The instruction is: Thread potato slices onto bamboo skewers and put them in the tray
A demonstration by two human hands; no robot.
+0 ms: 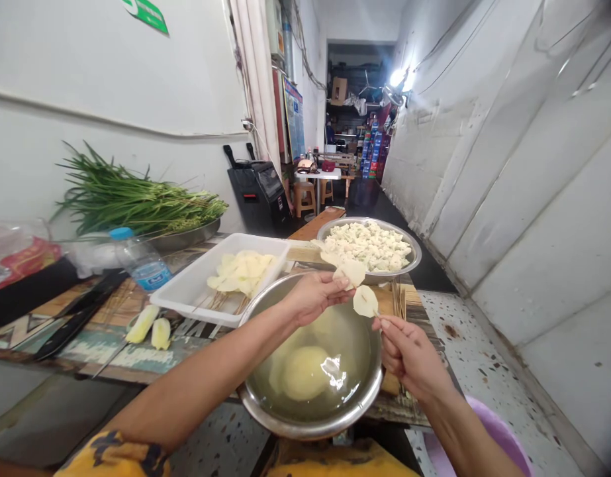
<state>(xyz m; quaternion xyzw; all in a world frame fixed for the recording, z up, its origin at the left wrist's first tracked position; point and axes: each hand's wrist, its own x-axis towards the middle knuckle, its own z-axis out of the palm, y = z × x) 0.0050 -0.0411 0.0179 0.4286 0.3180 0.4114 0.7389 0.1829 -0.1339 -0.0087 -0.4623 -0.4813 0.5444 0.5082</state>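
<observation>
My left hand (315,297) is closed on thin pale potato slices (353,271), held above the far side of a steel basin. Pinched in my right hand (409,351) is a thin skewer, mostly hidden by the fingers, with one round potato slice (365,303) threaded at its tip. That slice sits just beside the ones in my left hand. Below both hands, the steel basin (305,432) holds cloudy water with a peeled potato (305,374) in it. Left of it, a white plastic tray (186,306) contains skewered potato slices (245,270).
Behind the basin stands a metal bowl (418,255) of pale florets. Loose skewers (399,301) lie beside it. Leftward are a water bottle (143,262), a black-handled knife (61,338), vegetable pieces (161,333) and green stalks (136,199). A purple tub (504,430) stands on the floor.
</observation>
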